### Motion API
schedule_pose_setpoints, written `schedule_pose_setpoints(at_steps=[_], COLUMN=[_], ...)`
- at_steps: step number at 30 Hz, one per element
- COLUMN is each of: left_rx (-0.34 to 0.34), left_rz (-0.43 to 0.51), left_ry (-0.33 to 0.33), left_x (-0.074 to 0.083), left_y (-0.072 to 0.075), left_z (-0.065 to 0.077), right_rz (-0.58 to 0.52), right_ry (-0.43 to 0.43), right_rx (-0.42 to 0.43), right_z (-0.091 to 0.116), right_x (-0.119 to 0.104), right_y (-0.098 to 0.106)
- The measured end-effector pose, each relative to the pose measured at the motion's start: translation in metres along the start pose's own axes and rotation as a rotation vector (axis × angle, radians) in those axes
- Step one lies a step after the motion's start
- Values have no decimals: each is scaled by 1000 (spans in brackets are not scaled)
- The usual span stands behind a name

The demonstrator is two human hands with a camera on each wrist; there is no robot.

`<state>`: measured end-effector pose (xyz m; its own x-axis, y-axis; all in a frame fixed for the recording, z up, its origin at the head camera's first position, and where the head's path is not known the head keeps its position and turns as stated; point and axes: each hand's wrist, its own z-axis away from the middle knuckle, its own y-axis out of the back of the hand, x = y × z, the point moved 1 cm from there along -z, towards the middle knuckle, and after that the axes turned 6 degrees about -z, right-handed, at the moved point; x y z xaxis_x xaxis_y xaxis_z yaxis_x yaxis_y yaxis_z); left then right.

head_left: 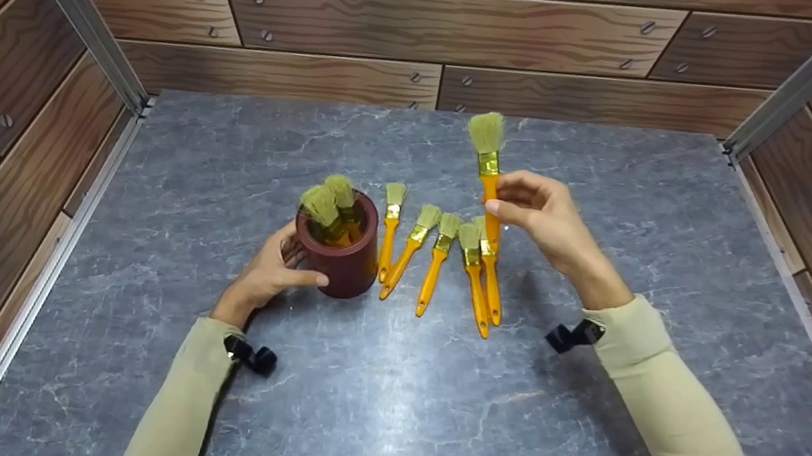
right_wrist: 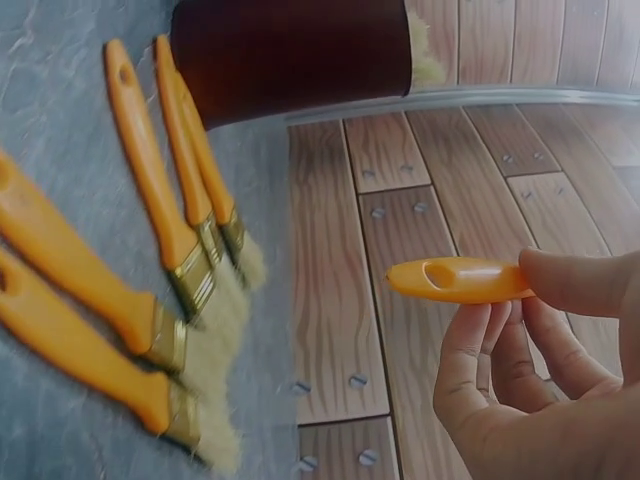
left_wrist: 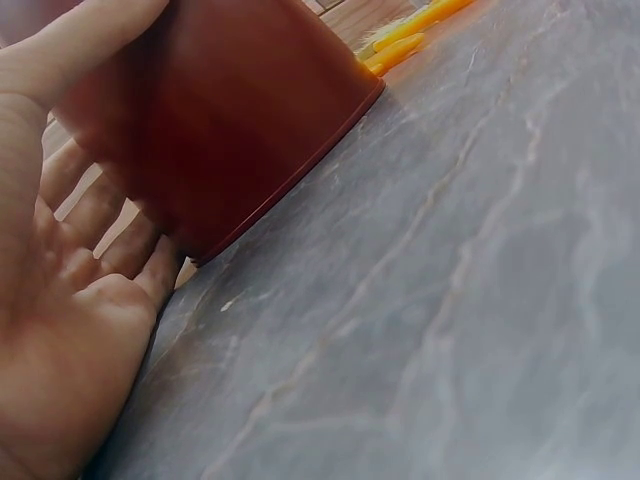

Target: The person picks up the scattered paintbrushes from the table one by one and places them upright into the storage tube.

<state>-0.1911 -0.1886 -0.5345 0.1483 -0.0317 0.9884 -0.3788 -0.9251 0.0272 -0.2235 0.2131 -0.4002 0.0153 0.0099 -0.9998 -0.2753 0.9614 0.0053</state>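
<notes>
My left hand holds a dark red cylindrical cup standing upright on the table, its thumb on the near side. In the left wrist view the fingers reach round the cup low down. Two paintbrushes stand in the cup, bristles up. My right hand pinches another paintbrush by its orange handle, bristles up, raised above the table. In the right wrist view the end of that handle shows between thumb and fingers. Several paintbrushes lie between the hands, bristles away from me.
The grey marbled table is bordered by wood-patterned walls at the back and sides. Metal posts stand at the far corners. A small black camera sits on the left wrist, another on the right.
</notes>
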Motion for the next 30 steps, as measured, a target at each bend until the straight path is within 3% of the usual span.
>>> schedule_pose_setpoints(at_steps=[17, 30], left_rx=[-7, 4], left_rz=[8, 4], left_ry=[-20, 3], left_x=[-1, 1], left_y=[0, 0], left_z=[0, 0], right_rz=[10, -25], right_ry=[134, 193], right_rx=[-113, -180], right_z=[-7, -15], right_x=[-25, -37], right_y=[-50, -93])
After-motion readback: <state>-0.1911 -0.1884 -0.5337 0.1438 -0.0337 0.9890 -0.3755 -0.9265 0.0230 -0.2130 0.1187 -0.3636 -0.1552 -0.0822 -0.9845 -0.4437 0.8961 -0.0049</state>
